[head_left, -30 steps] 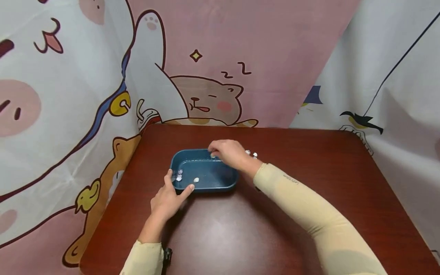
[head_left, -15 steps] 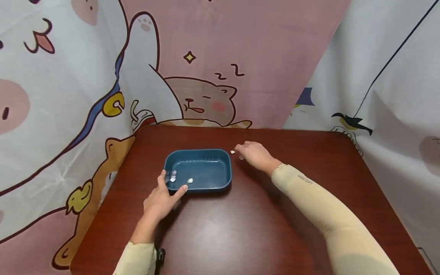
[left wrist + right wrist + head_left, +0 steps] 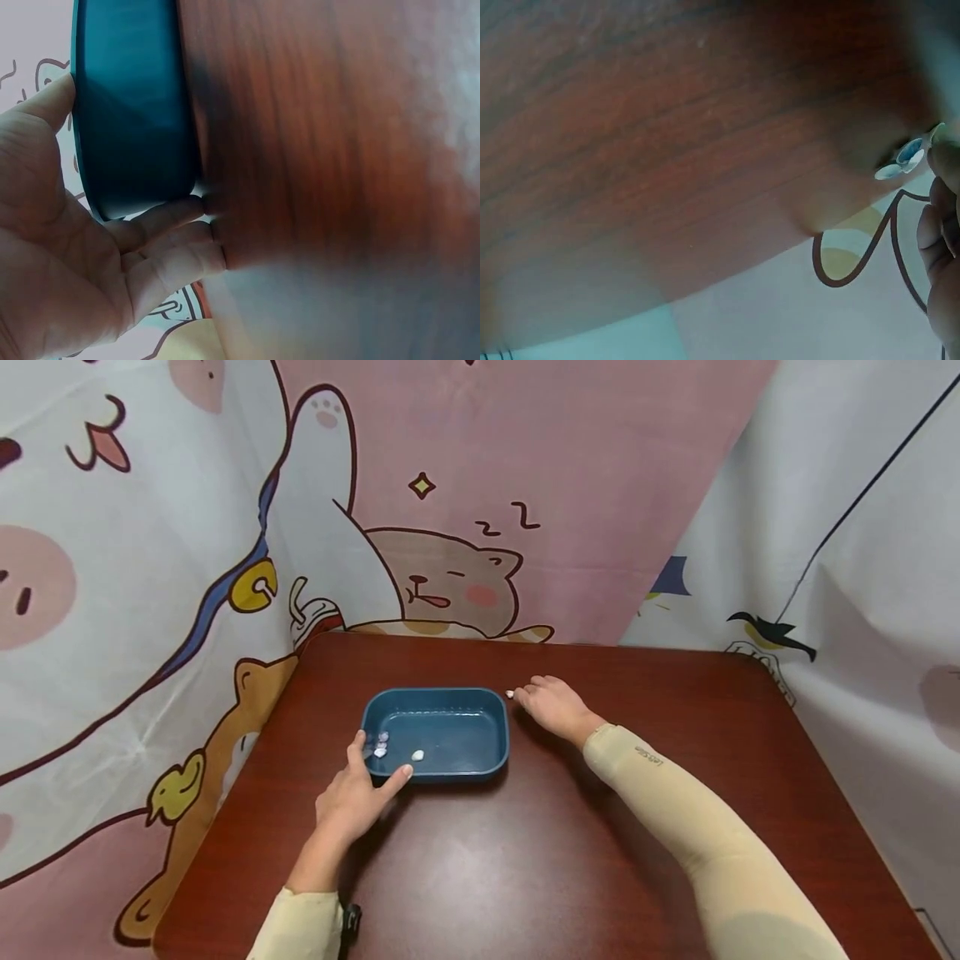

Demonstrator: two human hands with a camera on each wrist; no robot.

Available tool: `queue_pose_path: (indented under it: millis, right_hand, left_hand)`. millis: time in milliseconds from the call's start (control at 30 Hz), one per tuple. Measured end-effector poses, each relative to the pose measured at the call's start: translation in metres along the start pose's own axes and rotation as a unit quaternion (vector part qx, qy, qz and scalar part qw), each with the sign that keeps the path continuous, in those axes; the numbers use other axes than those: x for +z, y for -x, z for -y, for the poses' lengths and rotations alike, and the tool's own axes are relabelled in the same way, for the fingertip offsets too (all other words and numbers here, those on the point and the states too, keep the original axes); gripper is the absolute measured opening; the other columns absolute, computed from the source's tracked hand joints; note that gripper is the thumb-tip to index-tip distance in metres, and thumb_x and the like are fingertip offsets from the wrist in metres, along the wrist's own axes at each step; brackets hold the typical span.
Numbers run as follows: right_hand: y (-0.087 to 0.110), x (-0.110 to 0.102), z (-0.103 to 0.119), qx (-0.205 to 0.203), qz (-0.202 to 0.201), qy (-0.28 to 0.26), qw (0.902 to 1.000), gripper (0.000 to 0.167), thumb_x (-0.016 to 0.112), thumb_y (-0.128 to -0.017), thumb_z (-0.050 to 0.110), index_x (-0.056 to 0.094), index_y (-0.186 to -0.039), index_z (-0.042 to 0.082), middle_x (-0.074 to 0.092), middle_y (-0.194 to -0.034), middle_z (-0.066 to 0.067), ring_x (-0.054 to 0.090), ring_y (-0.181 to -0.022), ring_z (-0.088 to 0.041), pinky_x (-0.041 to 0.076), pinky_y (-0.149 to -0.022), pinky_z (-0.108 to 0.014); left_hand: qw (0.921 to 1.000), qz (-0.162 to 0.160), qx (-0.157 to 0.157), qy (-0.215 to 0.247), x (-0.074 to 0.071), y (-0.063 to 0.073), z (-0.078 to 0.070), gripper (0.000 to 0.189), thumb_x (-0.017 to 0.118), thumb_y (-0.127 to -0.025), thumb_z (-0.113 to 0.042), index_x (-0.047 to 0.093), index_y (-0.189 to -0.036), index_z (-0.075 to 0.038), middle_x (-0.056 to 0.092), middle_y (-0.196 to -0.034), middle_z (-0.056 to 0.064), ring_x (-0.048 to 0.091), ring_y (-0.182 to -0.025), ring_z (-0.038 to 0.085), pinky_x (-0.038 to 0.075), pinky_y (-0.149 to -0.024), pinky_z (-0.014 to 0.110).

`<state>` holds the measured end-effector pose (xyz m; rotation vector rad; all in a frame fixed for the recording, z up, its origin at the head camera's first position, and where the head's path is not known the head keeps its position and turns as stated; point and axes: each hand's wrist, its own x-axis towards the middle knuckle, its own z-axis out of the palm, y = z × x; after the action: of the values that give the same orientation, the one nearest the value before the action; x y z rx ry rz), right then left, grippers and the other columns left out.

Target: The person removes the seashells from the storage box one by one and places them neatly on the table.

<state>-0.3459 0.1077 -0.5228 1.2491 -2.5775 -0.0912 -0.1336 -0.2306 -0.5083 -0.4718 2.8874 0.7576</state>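
At the front left corner of a blue rectangular tray (image 3: pixel 450 777), my left hand (image 3: pixel 348 802) holds on, thumb at the front rim and fingers along the left side. The left wrist view shows its thumb on the tray's edge (image 3: pixel 135 112) and fingers under the corner. Inside the tray lie a white shell (image 3: pixel 417 756) and a few white and purplish shells (image 3: pixel 381 750) near the left wall. My right hand (image 3: pixel 551 703) is low over the table, right of the tray, its curled fingertips at a small pale shell (image 3: pixel 939 133). Beside them sit another white shell (image 3: pixel 510 694) and bluish-white shells (image 3: pixel 910 151).
The tray stands on a dark red wooden table (image 3: pixel 465 877) with rounded far corners. Cloth with cartoon animals (image 3: pixel 450 577) hangs behind the far edge and along both sides.
My right hand has moved from over the tray's far right rim to the shells on the table at its right. The left hand keeps its hold on the tray.
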Motion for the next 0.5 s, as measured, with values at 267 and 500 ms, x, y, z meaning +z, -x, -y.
queue_pose_path:
  millis: [267,500]
  right_hand:
    - [-0.026,-0.052,0.015,0.158,-0.089,-0.181,0.9665,0.009,0.073,-0.103,0.019,0.073,-0.111,0.015,0.078,-0.106,-0.002,0.071,-0.101,-0.023,0.058,-0.09,-0.044]
    - [-0.066,-0.076,0.114,-0.01,0.046,-0.203,0.9781,0.027,0.078,-0.1,0.023,0.075,-0.125,0.016,0.076,-0.124,-0.001,0.071,-0.117,-0.019,0.057,-0.102,-0.04]
  left_hand:
    - [1.0,0.001,-0.004,-0.004,-0.006,0.003,0.0,0.119,0.055,-0.09,-0.086,0.005,-0.171,-0.015,0.056,-0.151,0.034,0.068,-0.115,0.044,0.055,-0.084,0.059]
    - [1.0,0.006,-0.004,0.0,-0.008,0.002,0.002,0.119,0.054,-0.09,-0.087,0.004,-0.172,-0.015,0.056,-0.151,0.034,0.067,-0.118,0.046,0.054,-0.088,0.062]
